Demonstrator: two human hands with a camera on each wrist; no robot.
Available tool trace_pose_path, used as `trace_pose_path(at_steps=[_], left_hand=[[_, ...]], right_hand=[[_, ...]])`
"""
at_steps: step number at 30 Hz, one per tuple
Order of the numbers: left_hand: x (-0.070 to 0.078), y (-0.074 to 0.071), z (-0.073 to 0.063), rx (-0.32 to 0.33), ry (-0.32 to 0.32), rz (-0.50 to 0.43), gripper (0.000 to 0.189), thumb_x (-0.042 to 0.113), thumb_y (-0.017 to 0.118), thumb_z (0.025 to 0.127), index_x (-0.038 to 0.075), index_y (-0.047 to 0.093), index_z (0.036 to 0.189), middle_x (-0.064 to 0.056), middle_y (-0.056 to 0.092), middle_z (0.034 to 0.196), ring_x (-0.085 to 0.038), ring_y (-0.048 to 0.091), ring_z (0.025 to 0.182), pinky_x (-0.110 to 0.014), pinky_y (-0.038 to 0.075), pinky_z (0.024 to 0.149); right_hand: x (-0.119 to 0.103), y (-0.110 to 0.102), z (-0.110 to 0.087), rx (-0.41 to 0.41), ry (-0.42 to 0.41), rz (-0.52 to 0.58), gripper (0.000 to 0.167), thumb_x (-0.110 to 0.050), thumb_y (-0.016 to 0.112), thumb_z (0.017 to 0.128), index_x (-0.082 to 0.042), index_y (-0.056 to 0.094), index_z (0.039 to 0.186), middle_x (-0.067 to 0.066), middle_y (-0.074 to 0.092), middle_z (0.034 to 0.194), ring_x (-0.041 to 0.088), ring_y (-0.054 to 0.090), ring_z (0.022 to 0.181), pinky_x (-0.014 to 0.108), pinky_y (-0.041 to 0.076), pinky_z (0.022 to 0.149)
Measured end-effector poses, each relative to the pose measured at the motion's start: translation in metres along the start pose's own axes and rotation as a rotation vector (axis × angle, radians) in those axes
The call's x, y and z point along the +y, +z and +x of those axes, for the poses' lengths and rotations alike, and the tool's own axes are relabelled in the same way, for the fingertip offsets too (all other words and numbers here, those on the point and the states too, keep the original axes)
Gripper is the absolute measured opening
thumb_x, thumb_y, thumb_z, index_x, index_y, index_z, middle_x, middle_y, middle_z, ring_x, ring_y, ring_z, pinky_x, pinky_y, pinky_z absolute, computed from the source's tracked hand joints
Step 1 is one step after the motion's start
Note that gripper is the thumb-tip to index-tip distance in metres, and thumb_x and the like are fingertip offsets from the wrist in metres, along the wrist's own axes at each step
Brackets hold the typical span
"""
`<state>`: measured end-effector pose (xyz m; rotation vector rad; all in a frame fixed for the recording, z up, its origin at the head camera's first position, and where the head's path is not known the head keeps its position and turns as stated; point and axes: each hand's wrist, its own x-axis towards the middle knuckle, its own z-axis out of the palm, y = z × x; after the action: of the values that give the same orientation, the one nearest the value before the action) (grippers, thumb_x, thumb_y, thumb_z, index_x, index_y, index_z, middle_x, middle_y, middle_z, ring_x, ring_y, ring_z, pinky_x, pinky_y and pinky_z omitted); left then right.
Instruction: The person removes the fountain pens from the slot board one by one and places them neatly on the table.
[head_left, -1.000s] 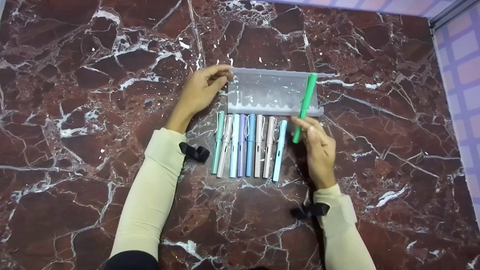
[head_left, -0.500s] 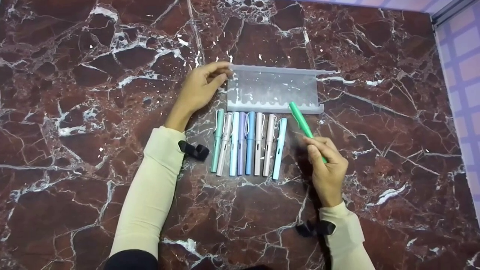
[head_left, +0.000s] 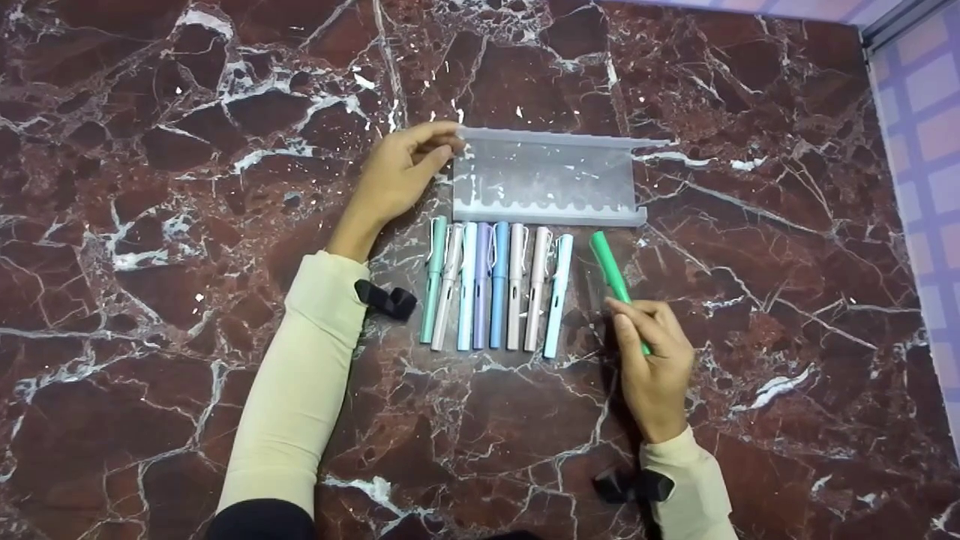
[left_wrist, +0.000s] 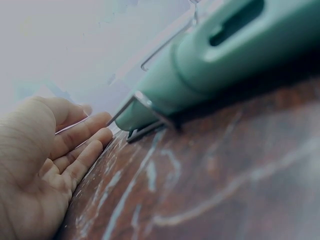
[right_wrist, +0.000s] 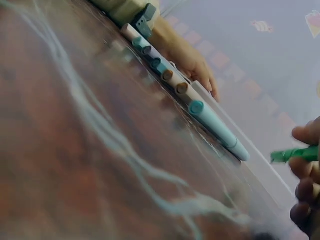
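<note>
My right hand (head_left: pixel 656 356) pinches a green pen (head_left: pixel 609 262) between thumb and fingers, right of a row of capped pens (head_left: pixel 498 300). One end of it juts from the fingers toward the tray; in the right wrist view its other green tip (right_wrist: pixel 282 156) shows. Beyond the row lies a clear plastic tray (head_left: pixel 547 176) with notched long edges. My left hand (head_left: pixel 401 176) rests at the tray's upper left corner, fingers loosely bent and touching its edge. A teal pen (left_wrist: pixel 200 75) looms close in the left wrist view, past the relaxed fingertips.
The row lies side by side just below the tray's near edge, with a light blue pen (head_left: pixel 558 296) at its right end. All stand on a dark red marbled surface (head_left: pixel 187 420). A pale patterned wall (head_left: pixel 919 150) borders the right side.
The green pen has moved from over the tray's right end back toward the person, tilting to point up and left. The left hand, tray and row have stayed in place.
</note>
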<state>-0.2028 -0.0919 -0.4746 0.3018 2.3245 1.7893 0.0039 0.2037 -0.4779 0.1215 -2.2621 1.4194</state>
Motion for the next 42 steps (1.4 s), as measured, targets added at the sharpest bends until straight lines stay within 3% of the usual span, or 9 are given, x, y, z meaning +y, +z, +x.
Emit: trace_pose_path(at_steps=[5, 14, 26, 42], left_hand=[[0.0005, -0.0014, -0.0011, 0.005, -0.006, 0.017, 0.031, 0.008, 0.056, 0.101, 0.014, 0.065, 0.131, -0.007, 0.070, 0.118, -0.017, 0.064, 0.103, -0.025, 0.052, 0.096], [0.0003, -0.0010, -0.0012, 0.010, -0.008, 0.018, 0.032, 0.007, 0.055, 0.101, 0.013, 0.064, 0.131, -0.005, 0.070, 0.117, -0.016, 0.063, 0.102, -0.024, 0.053, 0.095], [0.0013, -0.0007, -0.0008, 0.008, -0.014, 0.010, 0.032, 0.008, 0.055, 0.101, 0.013, 0.064, 0.131, -0.005, 0.069, 0.116, -0.015, 0.064, 0.102, -0.024, 0.053, 0.095], [0.0024, 0.0006, 0.0001, 0.006, -0.036, 0.000, 0.032, 0.007, 0.055, 0.101, 0.012, 0.064, 0.131, -0.006, 0.069, 0.116, -0.016, 0.064, 0.101, -0.024, 0.053, 0.094]], right_hand=[[0.0030, 0.0020, -0.0011, -0.062, -0.014, -0.160, 0.025, 0.011, 0.067, 0.089, -0.001, 0.077, 0.109, 0.013, 0.065, 0.091, 0.009, 0.055, 0.079, 0.016, 0.044, 0.070], [0.0048, 0.0056, -0.0036, -0.207, -0.069, -0.326, 0.027, -0.006, 0.071, 0.090, -0.011, 0.076, 0.116, 0.012, 0.061, 0.096, 0.015, 0.051, 0.076, 0.026, 0.041, 0.065], [0.0051, 0.0072, -0.0028, -0.261, -0.105, -0.412, 0.021, -0.014, 0.074, 0.088, -0.015, 0.079, 0.108, 0.009, 0.059, 0.089, 0.023, 0.053, 0.077, 0.038, 0.043, 0.069], [0.0053, 0.0100, -0.0034, -0.251, -0.172, -0.404, 0.024, -0.012, 0.075, 0.085, -0.016, 0.079, 0.108, 0.005, 0.057, 0.085, 0.023, 0.053, 0.077, 0.039, 0.044, 0.068]])
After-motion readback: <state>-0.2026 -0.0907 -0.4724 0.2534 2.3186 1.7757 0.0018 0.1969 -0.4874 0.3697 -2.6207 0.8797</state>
